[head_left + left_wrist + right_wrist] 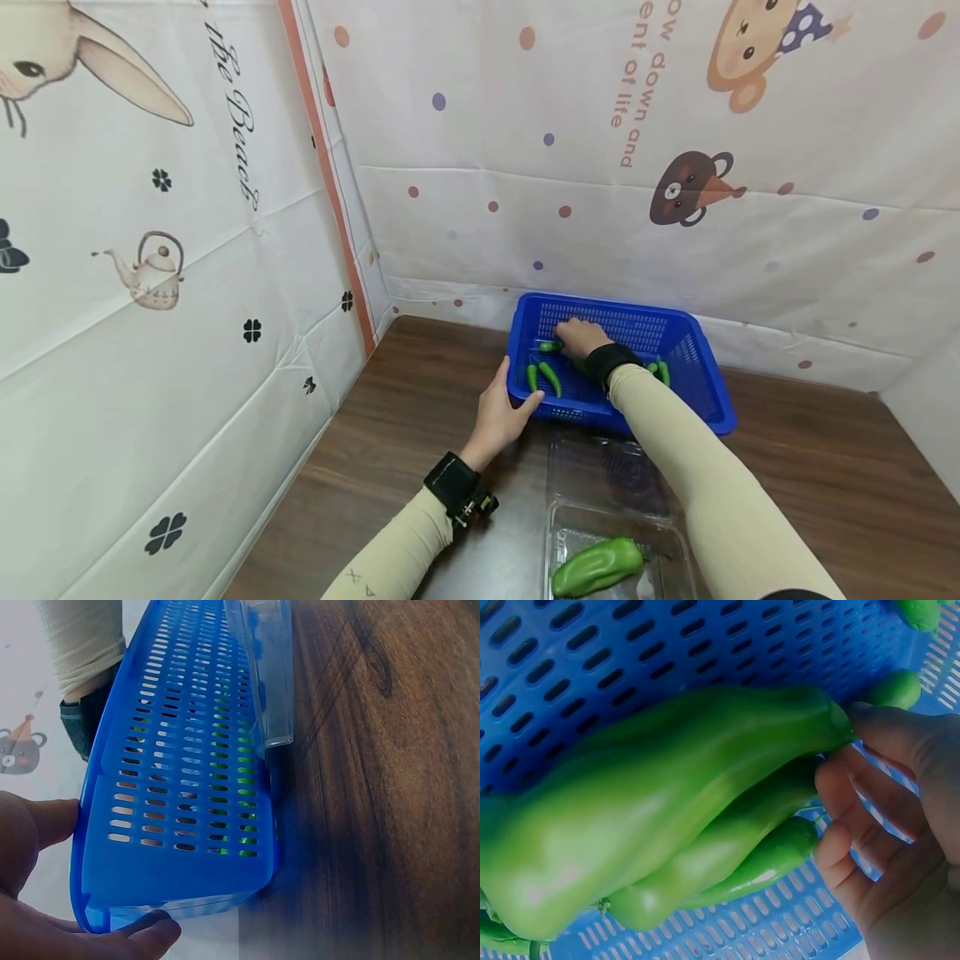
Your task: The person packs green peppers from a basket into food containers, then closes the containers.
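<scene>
A blue perforated plastic basket stands against the back wall. My left hand grips its near left corner, the thumb at the front rim and the fingers round the end. Inside the basket, my right hand pinches the narrow end of a large green pepper, thumb on top and the other fingers curled below. More slim green peppers lie beside and under it on the slotted floor. Two small green peppers sit near the basket's left end, and others lie towards the right, partly behind my wrist.
In front of the basket is a clear plastic box holding one green pepper. Its clear lid lies folded back towards the basket. The wooden table meets printed cloth walls at the left and back.
</scene>
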Available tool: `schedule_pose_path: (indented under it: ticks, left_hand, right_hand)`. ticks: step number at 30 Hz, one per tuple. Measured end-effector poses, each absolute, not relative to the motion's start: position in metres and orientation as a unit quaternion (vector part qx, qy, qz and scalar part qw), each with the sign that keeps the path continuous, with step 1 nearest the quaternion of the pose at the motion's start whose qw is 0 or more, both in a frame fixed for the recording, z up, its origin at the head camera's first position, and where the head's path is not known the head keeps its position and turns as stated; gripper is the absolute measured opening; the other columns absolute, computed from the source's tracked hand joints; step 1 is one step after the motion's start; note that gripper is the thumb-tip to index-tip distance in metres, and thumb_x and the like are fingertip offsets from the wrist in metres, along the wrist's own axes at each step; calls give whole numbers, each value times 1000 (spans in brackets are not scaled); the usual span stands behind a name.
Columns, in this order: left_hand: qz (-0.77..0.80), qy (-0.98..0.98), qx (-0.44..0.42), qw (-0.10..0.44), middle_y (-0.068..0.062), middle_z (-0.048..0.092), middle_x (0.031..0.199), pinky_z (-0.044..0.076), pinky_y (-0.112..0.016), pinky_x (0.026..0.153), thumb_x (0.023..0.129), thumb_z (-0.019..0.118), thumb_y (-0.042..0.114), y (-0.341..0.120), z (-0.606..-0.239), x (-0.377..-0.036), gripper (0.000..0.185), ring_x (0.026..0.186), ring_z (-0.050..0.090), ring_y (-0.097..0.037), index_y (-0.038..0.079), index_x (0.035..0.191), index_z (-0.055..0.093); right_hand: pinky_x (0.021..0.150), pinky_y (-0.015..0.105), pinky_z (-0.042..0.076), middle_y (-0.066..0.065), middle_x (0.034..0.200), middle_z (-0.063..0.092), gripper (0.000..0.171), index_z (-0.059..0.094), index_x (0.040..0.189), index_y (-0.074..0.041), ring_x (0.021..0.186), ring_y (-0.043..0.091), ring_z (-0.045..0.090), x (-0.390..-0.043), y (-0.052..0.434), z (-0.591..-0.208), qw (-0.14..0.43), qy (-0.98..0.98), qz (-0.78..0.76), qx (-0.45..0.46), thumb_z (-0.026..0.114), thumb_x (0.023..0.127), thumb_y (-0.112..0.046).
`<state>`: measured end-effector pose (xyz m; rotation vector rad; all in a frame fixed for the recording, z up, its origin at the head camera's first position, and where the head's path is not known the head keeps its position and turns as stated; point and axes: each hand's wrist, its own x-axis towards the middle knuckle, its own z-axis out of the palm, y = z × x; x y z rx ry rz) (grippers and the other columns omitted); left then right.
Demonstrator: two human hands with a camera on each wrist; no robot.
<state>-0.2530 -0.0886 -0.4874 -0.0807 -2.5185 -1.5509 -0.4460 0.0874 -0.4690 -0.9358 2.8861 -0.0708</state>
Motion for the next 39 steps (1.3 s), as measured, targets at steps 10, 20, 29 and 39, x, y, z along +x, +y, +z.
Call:
schedule_pose_path:
  ticks: [10,20,29,39]
  left_hand:
    - [-524,-847,-25,88,-20,40,160,38,-47,116,99,71,33,-86,-484,-255,84,142,46,-33,2,162,24]
    - [-519,-849,-31,94,-21,41,159,39,-48,115,99,71,33,-86,-485,-253,83,142,47,-34,2,162,26]
    - [-515,-851,-29,96,-21,43,157,40,-49,114,98,72,33,-86,-494,-247,84,140,49,-34,0,161,28]
    - [-490,-861,-49,126,-22,39,159,36,-50,118,96,73,37,-91,-485,-246,86,145,41,-36,-2,160,29]
  right_hand:
    - [73,50,57,13,89,67,8,71,100,-4,84,31,66,-450,93,-473,22,946,-14,-322,75,93,-6]
    - [77,52,58,15,94,70,12,74,104,-2,88,33,68,-443,95,-473,13,946,-33,-323,73,93,-3]
    - [75,48,58,12,96,72,12,76,106,-5,85,28,68,-438,97,-478,29,945,-41,-322,71,95,-5]
    - [77,46,60,15,109,74,20,77,115,-6,95,31,71,-435,97,-445,-6,937,-57,-345,67,98,-4]
